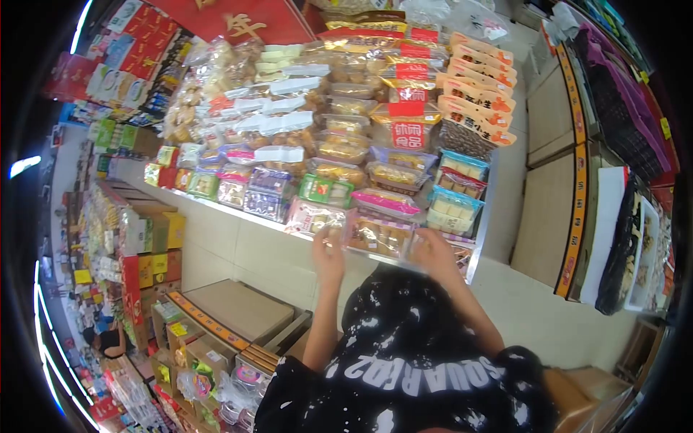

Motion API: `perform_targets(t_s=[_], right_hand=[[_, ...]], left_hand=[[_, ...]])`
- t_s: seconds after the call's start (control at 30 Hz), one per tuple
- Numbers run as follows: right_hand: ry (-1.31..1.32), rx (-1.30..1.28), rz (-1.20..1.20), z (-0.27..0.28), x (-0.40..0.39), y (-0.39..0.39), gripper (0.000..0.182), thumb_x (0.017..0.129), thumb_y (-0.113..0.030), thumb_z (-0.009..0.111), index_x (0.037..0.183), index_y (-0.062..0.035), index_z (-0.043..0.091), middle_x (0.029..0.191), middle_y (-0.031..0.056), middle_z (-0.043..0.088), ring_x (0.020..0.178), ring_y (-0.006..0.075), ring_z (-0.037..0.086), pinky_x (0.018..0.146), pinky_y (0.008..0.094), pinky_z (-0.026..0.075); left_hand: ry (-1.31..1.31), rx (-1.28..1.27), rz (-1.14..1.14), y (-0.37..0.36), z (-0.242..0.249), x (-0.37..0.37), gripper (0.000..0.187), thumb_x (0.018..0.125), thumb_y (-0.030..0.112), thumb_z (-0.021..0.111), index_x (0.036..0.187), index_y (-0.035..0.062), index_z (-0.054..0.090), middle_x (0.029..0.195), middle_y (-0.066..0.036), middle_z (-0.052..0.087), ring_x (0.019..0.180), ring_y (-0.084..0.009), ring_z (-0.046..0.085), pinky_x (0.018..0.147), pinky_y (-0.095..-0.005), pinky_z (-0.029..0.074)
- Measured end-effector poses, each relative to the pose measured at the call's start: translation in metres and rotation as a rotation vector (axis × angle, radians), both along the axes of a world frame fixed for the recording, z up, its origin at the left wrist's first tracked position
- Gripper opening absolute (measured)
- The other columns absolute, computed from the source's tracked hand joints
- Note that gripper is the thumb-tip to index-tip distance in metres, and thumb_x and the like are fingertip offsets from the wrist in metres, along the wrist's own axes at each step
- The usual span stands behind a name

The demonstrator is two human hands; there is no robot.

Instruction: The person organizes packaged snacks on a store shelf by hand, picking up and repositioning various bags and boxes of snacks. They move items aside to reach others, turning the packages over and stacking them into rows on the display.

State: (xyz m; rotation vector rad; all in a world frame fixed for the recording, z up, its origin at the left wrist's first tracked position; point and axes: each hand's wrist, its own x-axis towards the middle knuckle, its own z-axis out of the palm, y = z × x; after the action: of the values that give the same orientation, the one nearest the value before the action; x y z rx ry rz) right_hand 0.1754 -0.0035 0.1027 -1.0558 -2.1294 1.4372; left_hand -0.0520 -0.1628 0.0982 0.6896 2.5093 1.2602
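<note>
A clear pack of pastries (pixel 380 237) lies at the front edge of the display table, between my two hands. My left hand (pixel 329 251) is closed at the pack's left side, its fingertips just below a pink-and-white packet (pixel 315 217). On the other side, my right hand (pixel 434 254) is closed with bent fingers at the pack's right end. Both hands are slightly blurred, so the exact grip on the plastic is hard to see. Behind the pastries sit a green-topped pack (pixel 326 190) and a pink-labelled pack (pixel 387 203).
Rows of bagged snacks (pixel 278 126) and orange-topped bags (pixel 476 105) cover the table, whose metal edge (pixel 476 263) faces me. Cabinets (pixel 545 180) stand to the right. A flat-topped box (pixel 234 307) and stocked shelves are on the left, with another person (pixel 112 340) farther off.
</note>
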Motion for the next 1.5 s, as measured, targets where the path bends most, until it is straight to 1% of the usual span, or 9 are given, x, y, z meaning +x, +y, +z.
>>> perform_targets(t_s=[0.2, 0.37, 0.4, 0.47, 0.57, 0.9, 1.03, 1.2, 1.5], right_hand=[[0.203, -0.97, -0.013, -0.019, -0.089, -0.02, 0.039, 0.095, -0.021, 0.06, 0.129, -0.0024, 0.056, 0.118, 0.0069, 0.063, 0.106, 0.0194, 0.063, 0.085, 0.0319, 0.052], [0.11, -0.708, 0.199, -0.056, -0.161, -0.046, 0.021, 0.086, -0.021, 0.063, 0.101, -0.0056, 0.06, 0.085, 0.0045, 0.064, 0.079, 0.0137, 0.06, 0.067, 0.0301, 0.049], [0.073, -0.295, 0.303, -0.095, -0.17, -0.051, 0.025, 0.088, -0.023, 0.063, 0.103, -0.0039, 0.059, 0.088, 0.0071, 0.066, 0.077, 0.0173, 0.062, 0.071, 0.0325, 0.05], [-0.128, -0.152, 0.3, 0.007, -0.18, -0.054, 0.03, 0.089, -0.024, 0.063, 0.108, -0.001, 0.058, 0.093, 0.0106, 0.068, 0.077, 0.0205, 0.065, 0.075, 0.0335, 0.051], [-0.034, -0.472, 0.229, -0.056, -0.191, -0.079, 0.037, 0.09, -0.023, 0.062, 0.117, 0.0017, 0.057, 0.096, 0.0132, 0.069, 0.08, 0.02, 0.066, 0.076, 0.0322, 0.052], [-0.231, -0.431, -0.166, -0.027, -0.223, -0.119, 0.042, 0.09, -0.026, 0.063, 0.121, 0.0023, 0.057, 0.084, 0.0091, 0.063, 0.075, 0.0168, 0.061, 0.068, 0.0322, 0.049], [-0.309, -0.388, -0.24, -0.051, -0.225, -0.124, 0.035, 0.094, -0.031, 0.062, 0.108, 0.0008, 0.062, 0.078, 0.0055, 0.063, 0.064, 0.0138, 0.059, 0.057, 0.0293, 0.048], [-0.113, -0.661, -0.287, -0.044, -0.213, -0.111, 0.038, 0.096, -0.024, 0.059, 0.126, -0.0019, 0.058, 0.087, 0.0036, 0.065, 0.065, 0.012, 0.06, 0.06, 0.0271, 0.051], [0.09, -0.321, -0.446, -0.016, -0.179, -0.106, 0.038, 0.098, -0.017, 0.056, 0.133, -0.0017, 0.054, 0.111, 0.0064, 0.065, 0.101, 0.0128, 0.059, 0.083, 0.0266, 0.048]], left_hand=[[0.089, -0.083, 0.211, -0.051, -0.015, -0.091, 0.047, 0.098, 0.028, 0.053, 0.133, -0.0038, 0.053, 0.131, -0.024, 0.056, 0.124, -0.0344, 0.052, 0.105, -0.0417, 0.039], [-0.063, -0.102, -0.103, -0.042, -0.033, -0.147, 0.05, 0.099, 0.033, 0.052, 0.13, -0.006, 0.055, 0.125, -0.027, 0.059, 0.118, -0.039, 0.056, 0.101, -0.0423, 0.043], [-0.057, -0.143, -0.173, -0.044, -0.041, -0.157, 0.049, 0.099, 0.033, 0.052, 0.129, -0.0054, 0.056, 0.123, -0.028, 0.06, 0.116, -0.0399, 0.057, 0.1, -0.0424, 0.044], [0.043, -0.17, -0.211, -0.049, -0.041, -0.17, 0.046, 0.099, 0.034, 0.052, 0.129, -0.0007, 0.059, 0.122, -0.024, 0.063, 0.111, -0.036, 0.062, 0.095, -0.0399, 0.047], [-0.109, -0.137, -0.241, -0.055, -0.026, -0.178, 0.047, 0.098, 0.033, 0.054, 0.13, -0.0026, 0.057, 0.12, -0.023, 0.064, 0.103, -0.0339, 0.065, 0.088, -0.0389, 0.05], [-0.595, 0.081, -0.472, -0.043, -0.058, -0.232, 0.044, 0.101, 0.032, 0.048, 0.122, -0.0057, 0.058, 0.088, -0.012, 0.065, 0.077, -0.0192, 0.062, 0.069, -0.0346, 0.051], [-0.418, -0.143, -0.567, -0.045, -0.078, -0.238, 0.05, 0.099, 0.04, 0.047, 0.118, -0.0056, 0.059, 0.098, -0.028, 0.063, 0.093, -0.0458, 0.058, 0.086, -0.0504, 0.045], [-0.454, -0.132, -0.6, -0.048, -0.059, -0.251, 0.052, 0.1, 0.039, 0.047, 0.124, -0.0054, 0.056, 0.108, -0.029, 0.062, 0.106, -0.0432, 0.057, 0.092, -0.0475, 0.044], [-0.309, 0.124, -0.314, -0.108, -0.055, -0.245, 0.045, 0.096, 0.027, 0.056, 0.13, -0.0022, 0.054, 0.117, -0.021, 0.064, 0.098, -0.0305, 0.067, 0.085, -0.0394, 0.052]])
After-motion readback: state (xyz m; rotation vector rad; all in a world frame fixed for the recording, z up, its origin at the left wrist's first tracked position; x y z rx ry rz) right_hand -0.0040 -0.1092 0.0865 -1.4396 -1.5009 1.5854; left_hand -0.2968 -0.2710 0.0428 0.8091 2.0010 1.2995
